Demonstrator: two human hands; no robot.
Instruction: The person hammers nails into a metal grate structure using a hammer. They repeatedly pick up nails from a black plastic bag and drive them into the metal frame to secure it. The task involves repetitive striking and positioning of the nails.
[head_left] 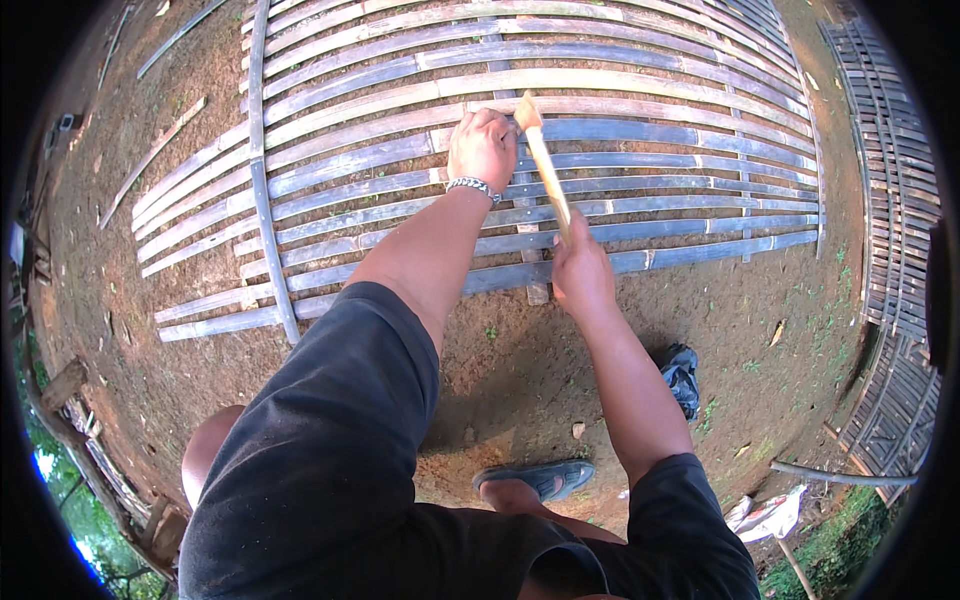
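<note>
A bamboo slat panel point(420, 92) lies on the ground in front of me, its long grey and tan strips crossed by a few narrow battens. My left hand point(483, 150), with a chain bracelet point(473, 187) at its wrist, rests on the strips near the middle batten. Its fingers are curled closed, and whatever they pinch is hidden. In my right hand point(582, 268) is a hammer point(548, 172), gripped low on its pale wooden handle. The hammer's tan head lies just right of my left fingers, over the strips.
Loose bamboo strips point(152, 160) lie on the bare soil at the left. Another slatted bamboo panel point(893, 180) stretches along the right side. A dark plastic bag point(681, 378) sits right of my right forearm. My sandalled foot point(540, 480) is below, and logs point(66, 385) lie far left.
</note>
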